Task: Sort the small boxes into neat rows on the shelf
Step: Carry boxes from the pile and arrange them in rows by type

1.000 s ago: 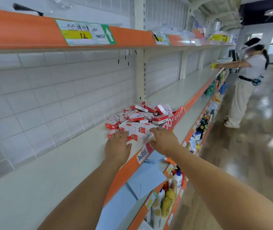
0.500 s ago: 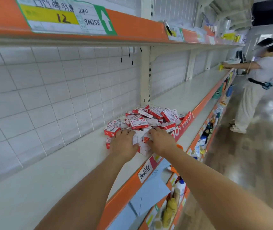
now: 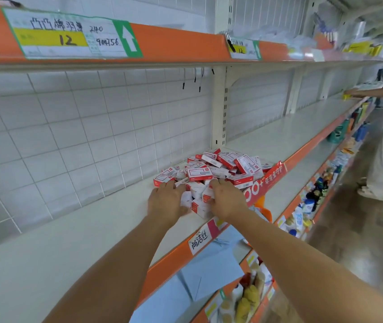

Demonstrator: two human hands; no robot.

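Both the left hand [image 3: 166, 202] and right hand [image 3: 226, 200] rest on the heap of small boxes [image 3: 211, 173], finger positions hidden, and these light, stiff cartons look easiest pinched by their long sides.

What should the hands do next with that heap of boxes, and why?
Probably draw a few boxes off the near edge onto bare shelf and square them: both the left hand and right hand rest on the jumbled pile of red-and-white boxes, and no row exists yet.
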